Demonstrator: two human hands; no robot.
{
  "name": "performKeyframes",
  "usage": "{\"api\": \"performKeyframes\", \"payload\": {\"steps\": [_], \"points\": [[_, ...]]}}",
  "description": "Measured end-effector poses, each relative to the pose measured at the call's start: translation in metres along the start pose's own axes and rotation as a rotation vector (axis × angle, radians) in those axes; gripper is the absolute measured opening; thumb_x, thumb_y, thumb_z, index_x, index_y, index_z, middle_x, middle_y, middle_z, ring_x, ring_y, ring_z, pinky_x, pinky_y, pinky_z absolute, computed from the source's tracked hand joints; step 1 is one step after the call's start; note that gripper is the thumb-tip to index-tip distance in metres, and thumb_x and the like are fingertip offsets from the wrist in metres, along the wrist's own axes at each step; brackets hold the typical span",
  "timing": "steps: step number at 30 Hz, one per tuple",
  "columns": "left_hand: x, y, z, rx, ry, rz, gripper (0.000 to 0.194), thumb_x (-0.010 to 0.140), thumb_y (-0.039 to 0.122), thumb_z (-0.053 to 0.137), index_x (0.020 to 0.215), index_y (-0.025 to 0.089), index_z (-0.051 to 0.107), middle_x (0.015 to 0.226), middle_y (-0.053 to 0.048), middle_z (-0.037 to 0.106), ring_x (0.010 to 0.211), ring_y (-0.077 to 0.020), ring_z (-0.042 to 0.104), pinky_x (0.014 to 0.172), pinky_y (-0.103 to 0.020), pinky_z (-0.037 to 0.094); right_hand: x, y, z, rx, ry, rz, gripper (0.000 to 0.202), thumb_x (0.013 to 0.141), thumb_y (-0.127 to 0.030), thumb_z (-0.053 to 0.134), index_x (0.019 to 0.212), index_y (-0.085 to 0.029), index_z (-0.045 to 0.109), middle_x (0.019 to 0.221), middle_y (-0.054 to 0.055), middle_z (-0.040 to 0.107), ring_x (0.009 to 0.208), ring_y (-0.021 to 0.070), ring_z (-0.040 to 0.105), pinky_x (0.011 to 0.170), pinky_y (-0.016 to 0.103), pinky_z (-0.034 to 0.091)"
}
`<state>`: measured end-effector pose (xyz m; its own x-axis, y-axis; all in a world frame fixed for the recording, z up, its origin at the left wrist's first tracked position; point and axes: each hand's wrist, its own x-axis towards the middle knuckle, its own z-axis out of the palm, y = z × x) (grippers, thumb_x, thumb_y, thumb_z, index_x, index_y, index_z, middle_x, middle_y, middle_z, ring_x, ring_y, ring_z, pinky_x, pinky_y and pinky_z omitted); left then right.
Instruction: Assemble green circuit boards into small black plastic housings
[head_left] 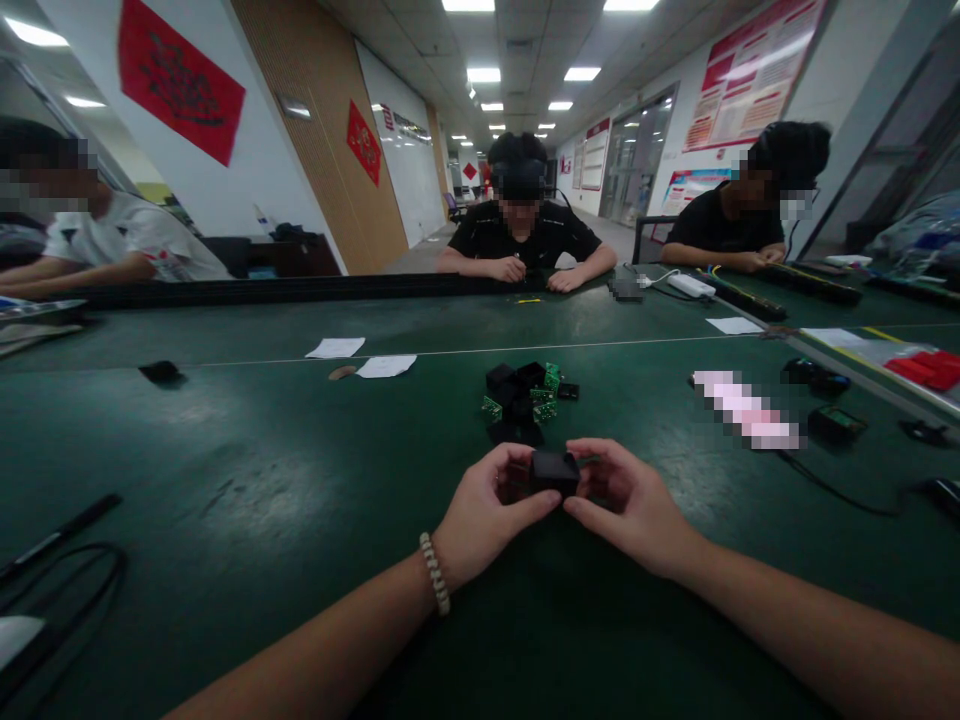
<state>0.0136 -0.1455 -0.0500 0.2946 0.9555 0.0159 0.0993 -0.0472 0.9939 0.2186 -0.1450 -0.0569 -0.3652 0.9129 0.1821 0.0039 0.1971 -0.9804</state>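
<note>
A small black box (555, 472) is held between my two hands, just above the green table (247, 460). My left hand (491, 505), with a beaded bracelet (434, 573) at its wrist, grips the box's left side, thumb along the near edge. My right hand (634, 505) has its fingers and thumb closed around the right end of the same box. Beyond the hands lies a pile of black box parts (517, 385), with green circuit boards (544, 404) among them. A small black piece (568, 391) rests at the pile's right side.
White papers (386, 366) lie beyond the pile, to the left. A blurred-out pink device (746, 408) with a cable and several dark items are on the right. Black cables (67, 545) lie at the left. Three people sit around the table.
</note>
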Motion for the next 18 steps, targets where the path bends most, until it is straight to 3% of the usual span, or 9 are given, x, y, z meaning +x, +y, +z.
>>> {"api": "performKeyframes", "payload": {"steps": [7, 13, 18], "points": [[-0.0005, 0.0033, 0.0005, -0.026, 0.037, -0.012, 0.043, 0.081, 0.026, 0.072, 0.120, 0.019, 0.054, 0.113, -0.008, 0.068, 0.104, -0.0227, 0.065, 0.092, -0.040, 0.052, 0.0017, 0.0024, 0.0002, -0.028, 0.078, -0.031, 0.040, 0.082, -0.022, 0.068, 0.119, -0.023, 0.054, 0.105, 0.006, 0.064, 0.087, 0.0168, 0.064, 0.080, 0.035, 0.056], [0.0001, 0.0052, 0.0009, 0.006, 0.070, 0.003, 0.033, 0.081, 0.025, 0.071, 0.111, 0.018, 0.061, 0.114, -0.009, 0.068, 0.107, -0.0249, 0.065, 0.094, -0.043, 0.052, 0.0008, 0.0067, -0.0010, -0.049, 0.115, -0.081, 0.040, 0.083, -0.023, 0.070, 0.120, -0.024, 0.054, 0.110, 0.007, 0.064, 0.096, 0.0191, 0.064, 0.084, 0.037, 0.058], [0.0000, 0.0026, 0.0002, -0.044, 0.053, -0.008, 0.045, 0.078, 0.020, 0.074, 0.120, 0.018, 0.058, 0.118, -0.011, 0.069, 0.110, -0.0256, 0.065, 0.098, -0.046, 0.051, 0.0020, 0.0088, -0.0004, -0.052, 0.119, -0.135, 0.041, 0.082, -0.020, 0.070, 0.120, -0.024, 0.055, 0.112, 0.007, 0.065, 0.102, 0.0208, 0.064, 0.088, 0.038, 0.058]]}}
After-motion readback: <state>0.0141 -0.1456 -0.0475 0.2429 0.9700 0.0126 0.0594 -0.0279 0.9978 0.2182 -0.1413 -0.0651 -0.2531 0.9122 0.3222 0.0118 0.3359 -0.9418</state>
